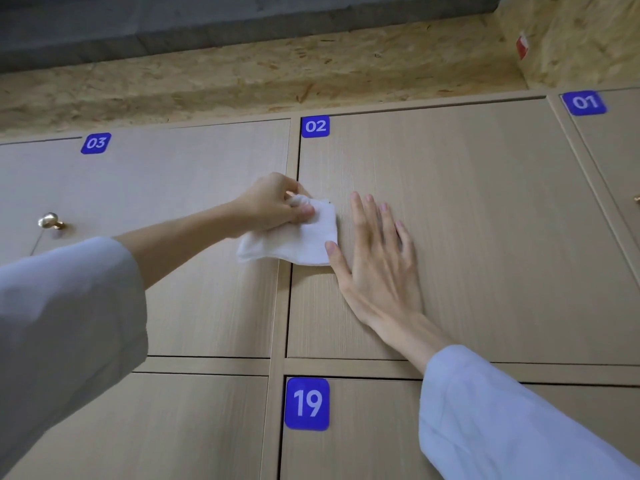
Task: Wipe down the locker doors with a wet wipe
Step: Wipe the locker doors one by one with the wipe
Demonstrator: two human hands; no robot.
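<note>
1. Hanging from the left hand [273, 202], a white wipe [294, 240] was pinched at its upper corner between the thumb and curled fingers, its loose lower part draped against the lockers.
2. The wipe was spread across the narrow frame strip between the door marked 03 [194, 237] and the door marked 02 [485, 220], close to the left edge of the latter, about halfway down it.
3. The right hand [377, 258] was laid flat on the door marked 02, fingers straight and slightly spread, nothing grasped; its thumb tip was touching the lower right corner of the wipe.
4. Both forearms were seen bare below pale blue sleeves [62, 323].
5. Blue number labels were fixed at the upper left corners of the doors: 03 [96, 143], 02 [315, 126], 01 [584, 102] and, on the door beneath, 19 [307, 403].
6. A round brass knob [50, 221] was set near the left edge of the door marked 03.
7. A band of rough chipboard [259, 84] was seen along the top edge of the lockers, with grey concrete [173, 26] above it.
</note>
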